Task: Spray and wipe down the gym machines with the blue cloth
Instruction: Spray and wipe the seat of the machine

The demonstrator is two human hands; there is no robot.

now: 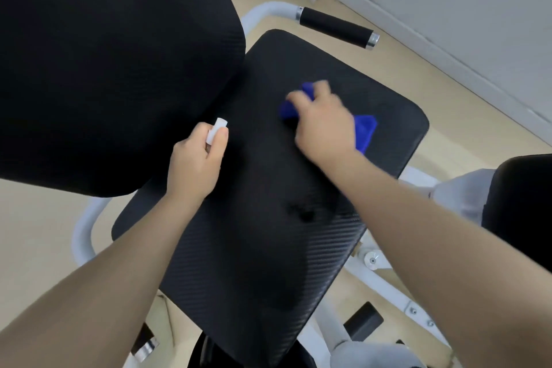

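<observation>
My right hand (321, 121) lies flat on the blue cloth (364, 128), its fingers (298, 97) curled a little over the bunched top of it and pressing it down onto the black seat pad (268, 248). The cloth sits under and around that hand, showing past the fingertips on the far side and as a flat corner off to the right of the knuckles. I judge it light, soft and limp: it will fold and bunch under any sideways push, so I take it from above with a broad palm and pinch a fold near the middle, not a loose corner, or it will trail and roll up. The pad looks firm with a woven, carbon-like texture, which should drag slightly on the cloth instead of letting it slide freely.

My left hand (194, 161) is closed round a small white spray bottle (217, 130), just to the left of the wiping fingers and near the edge of the backrest pad (104, 69). Only the white top shows above the fist. I guess it is light and rigid, possibly slick if wet.

Much is hard to read here. The right hand and cloth are motion-blurred, so I cannot tell exactly how the fingers grip. The bottle's body and nozzle direction are hidden inside the fist. A darker patch (301, 212) on the pad nearer to me than both hands may be damp spray or only shadow. The white frame (385, 287) and black handle grip (337, 28) are partly cut off.
</observation>
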